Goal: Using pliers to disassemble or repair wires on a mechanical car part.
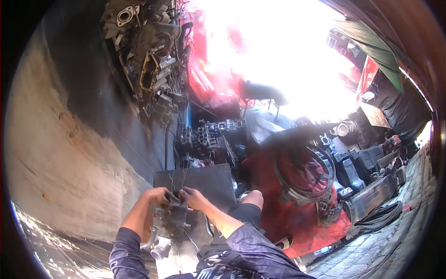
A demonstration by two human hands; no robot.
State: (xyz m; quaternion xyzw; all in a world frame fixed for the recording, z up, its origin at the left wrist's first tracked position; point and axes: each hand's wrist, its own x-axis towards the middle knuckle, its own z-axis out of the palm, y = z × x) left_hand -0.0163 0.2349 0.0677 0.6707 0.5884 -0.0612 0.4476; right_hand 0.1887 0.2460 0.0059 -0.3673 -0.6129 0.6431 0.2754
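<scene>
Metal part (pixel 175 217) sits approx. 7 o'clock in my view, seemingly on the surface (pixel 211 179), prob. for support. L hand (pixel 159 195) & R hand (pixel 193 198) meet at its 12 o'clock end, prob. steadying it; can't tell what either grip pinches.

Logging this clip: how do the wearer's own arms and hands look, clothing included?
The left hand and right hand are ungloved, the forearms uncovered. The left sleeve is dark with paler streaks; the right sleeve looks mottled grey-purple. Finer markings are unclear.
</scene>
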